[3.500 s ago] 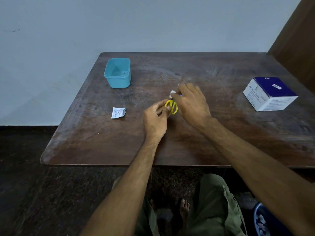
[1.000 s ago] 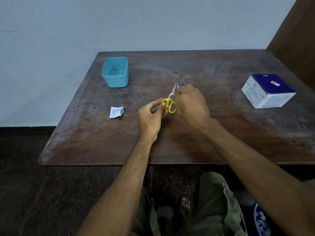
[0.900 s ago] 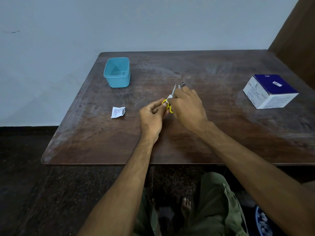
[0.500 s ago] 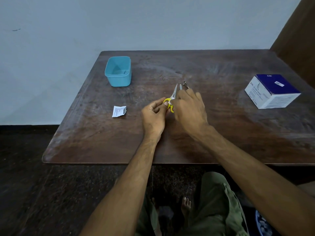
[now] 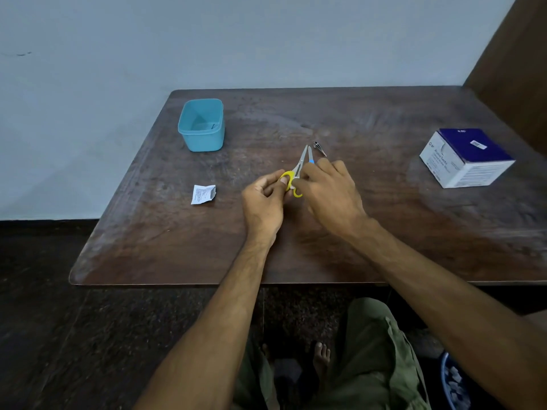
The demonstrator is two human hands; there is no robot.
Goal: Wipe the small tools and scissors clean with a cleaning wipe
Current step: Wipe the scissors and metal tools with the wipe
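A: What is different from half a second ago?

B: Little in place. The scissors (image 5: 297, 173) sit in the middle of the frame, above the table (image 5: 384, 232), as before. But the blades now stand slightly parted, tips pointing to the upper part of the frame, and more bare steel shows than three seconds back, when a white scrap covered them.

A: And the hands?

B: The left hand (image 5: 264, 199) pinches the yellow handle loop, thumb on the ring. The right hand (image 5: 328, 190) is curled with its fingertips pressed at the base of the blades. I judge the wipe is tucked under those fingers, yet I cannot see it now.

A: So what does it mean for the task?

B: I judge the wiping has run down toward the pivot, so the scissors are nearly done. A small dark metal tool (image 5: 319, 147) lies on the table just above the right hand, apart from it, probably next.

A: Anything else?

B: A torn white sachet (image 5: 203, 194) left of the hands, a blue tub (image 5: 201, 125) at upper left, a blue and white box (image 5: 466, 158) at right
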